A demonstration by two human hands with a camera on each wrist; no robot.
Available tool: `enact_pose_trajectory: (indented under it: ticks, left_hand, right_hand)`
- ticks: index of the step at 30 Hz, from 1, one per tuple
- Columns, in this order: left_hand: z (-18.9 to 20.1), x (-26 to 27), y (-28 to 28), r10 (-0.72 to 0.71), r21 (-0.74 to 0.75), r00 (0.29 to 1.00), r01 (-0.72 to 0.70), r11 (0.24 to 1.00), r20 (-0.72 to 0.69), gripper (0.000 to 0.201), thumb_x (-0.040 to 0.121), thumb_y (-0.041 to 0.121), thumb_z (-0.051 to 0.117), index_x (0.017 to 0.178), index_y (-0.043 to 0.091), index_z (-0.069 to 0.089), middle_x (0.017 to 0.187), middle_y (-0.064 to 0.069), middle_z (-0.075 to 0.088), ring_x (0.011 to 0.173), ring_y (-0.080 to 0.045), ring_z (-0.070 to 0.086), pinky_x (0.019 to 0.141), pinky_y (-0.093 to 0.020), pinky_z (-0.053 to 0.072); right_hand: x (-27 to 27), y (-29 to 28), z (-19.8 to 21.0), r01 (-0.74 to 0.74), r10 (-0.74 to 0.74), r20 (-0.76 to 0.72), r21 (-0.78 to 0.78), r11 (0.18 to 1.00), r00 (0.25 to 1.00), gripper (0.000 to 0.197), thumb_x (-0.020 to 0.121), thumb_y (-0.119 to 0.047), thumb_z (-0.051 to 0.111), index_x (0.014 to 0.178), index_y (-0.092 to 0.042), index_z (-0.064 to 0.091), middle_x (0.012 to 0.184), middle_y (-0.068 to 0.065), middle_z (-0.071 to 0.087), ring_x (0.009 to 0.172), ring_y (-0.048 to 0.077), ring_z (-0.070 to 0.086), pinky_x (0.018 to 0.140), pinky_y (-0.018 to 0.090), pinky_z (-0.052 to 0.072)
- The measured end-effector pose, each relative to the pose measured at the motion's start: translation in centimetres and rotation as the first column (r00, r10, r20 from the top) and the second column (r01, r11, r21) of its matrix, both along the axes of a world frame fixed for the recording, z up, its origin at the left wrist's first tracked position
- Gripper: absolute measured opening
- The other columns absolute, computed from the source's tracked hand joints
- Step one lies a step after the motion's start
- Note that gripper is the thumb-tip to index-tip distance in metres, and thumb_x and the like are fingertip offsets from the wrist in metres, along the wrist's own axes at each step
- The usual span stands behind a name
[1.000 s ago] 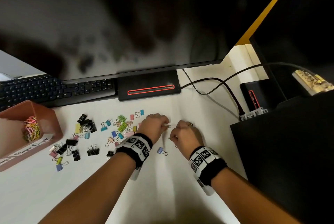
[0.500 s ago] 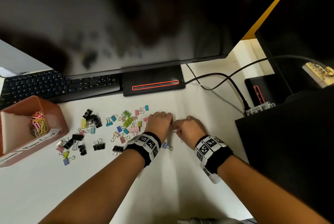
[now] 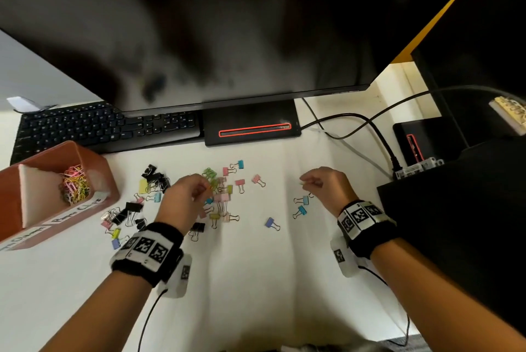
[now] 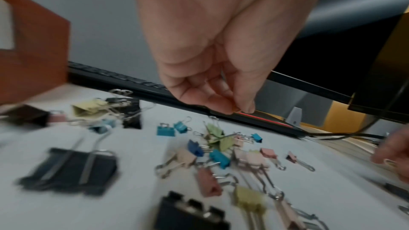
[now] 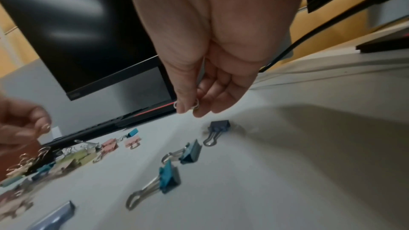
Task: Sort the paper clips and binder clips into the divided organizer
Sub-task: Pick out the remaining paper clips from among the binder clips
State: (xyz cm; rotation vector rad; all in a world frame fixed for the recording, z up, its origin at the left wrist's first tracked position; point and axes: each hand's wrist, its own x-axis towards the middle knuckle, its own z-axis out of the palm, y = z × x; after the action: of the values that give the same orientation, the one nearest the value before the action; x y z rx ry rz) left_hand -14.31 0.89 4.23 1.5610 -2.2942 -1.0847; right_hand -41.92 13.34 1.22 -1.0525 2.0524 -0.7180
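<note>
Paper clip, white, pinched betw. thumb + fingertips of R hand, held above tabletop toward its R side. L hand fingers curled, tips pinched on a small orange bit, can't ID it; hovers over the binder clips scattered mid-tabletop. Two blue binder clips lie just under R hand. Organizer at L edge, well apart from both hands, coloured paper clips in one compartment.
</note>
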Motion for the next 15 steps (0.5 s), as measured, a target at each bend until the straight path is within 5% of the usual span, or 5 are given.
enact_pose_trajectory:
  ticks: [2, 7, 10, 13, 15]
  left_hand:
    - [0.1, 1.3, 0.3, 0.02, -0.03, 0.999, -0.019, 0.999, 0.029, 0.012, 0.084, 0.012, 0.065, 0.095, 0.014, 0.064, 0.079, 0.0, 0.068, 0.062, -0.005, 0.058, 0.062, -0.009, 0.045]
    - [-1.4, 2.9, 1.8, 0.031, 0.077, 0.987, -0.043, 0.996, 0.155, 0.038, 0.088, 0.018, 0.061, 0.125, 0.016, 0.054, 0.09, 0.0, 0.07, 0.076, -0.01, 0.059, 0.071, -0.02, 0.04]
    - [-2.7, 2.4, 2.9, -0.173, 0.151, 0.963, 0.143, 0.978, 0.208, 0.049, 0.09, 0.017, 0.055, 0.137, 0.027, 0.044, 0.097, -0.003, 0.062, 0.085, -0.016, 0.057, 0.08, -0.025, 0.044]
    - [-3.1, 1.8, 3.4, -0.299, 0.16, 0.93, 0.268, 0.95, 0.214, 0.055, 0.09, 0.015, 0.054, 0.138, 0.036, 0.038, 0.102, -0.005, 0.062, 0.094, -0.021, 0.057, 0.09, -0.035, 0.047]
    - [-3.1, 2.1, 3.2, -0.265, 0.12, 0.949, 0.247, 0.962, 0.172, 0.055, 0.089, 0.014, 0.055, 0.138, 0.033, 0.039, 0.099, -0.006, 0.063, 0.092, -0.022, 0.057, 0.088, -0.036, 0.048]
  right_hand:
    - [-0.2, 0.3, 0.1, -0.038, 0.039, -0.006, 0.007, 0.999, 0.999, 0.014, 0.08, 0.001, 0.068, 0.092, -0.004, 0.072, 0.09, 0.008, 0.068, 0.078, 0.015, 0.066, 0.078, 0.019, 0.055]
    - [0.9, 0.3, 0.2, -0.191, 0.197, -0.083, 0.078, 0.978, 0.977, 0.01, 0.081, -0.005, 0.066, 0.088, -0.01, 0.073, 0.085, 0.001, 0.063, 0.078, 0.015, 0.064, 0.083, 0.035, 0.055]
    - [3.1, -0.5, 0.5, -0.363, 0.37, -0.142, 0.073, 0.929, 0.918, 0.011, 0.084, -0.009, 0.063, 0.089, -0.011, 0.072, 0.093, 0.006, 0.06, 0.081, 0.02, 0.062, 0.084, 0.037, 0.051]
    - [6.2, -1.0, 0.2, -0.503, 0.498, -0.184, 0.024, 0.864, 0.847, 0.01, 0.085, -0.015, 0.062, 0.089, -0.017, 0.071, 0.117, 0.004, 0.06, 0.107, 0.021, 0.059, 0.095, 0.032, 0.046]
    - [8.6, -1.6, -0.3, -0.593, 0.577, -0.217, -0.012, 0.805, 0.788, 0.007, 0.085, -0.019, 0.064, 0.087, -0.019, 0.071, 0.135, 0.004, 0.053, 0.132, 0.024, 0.043, 0.109, 0.038, 0.037]
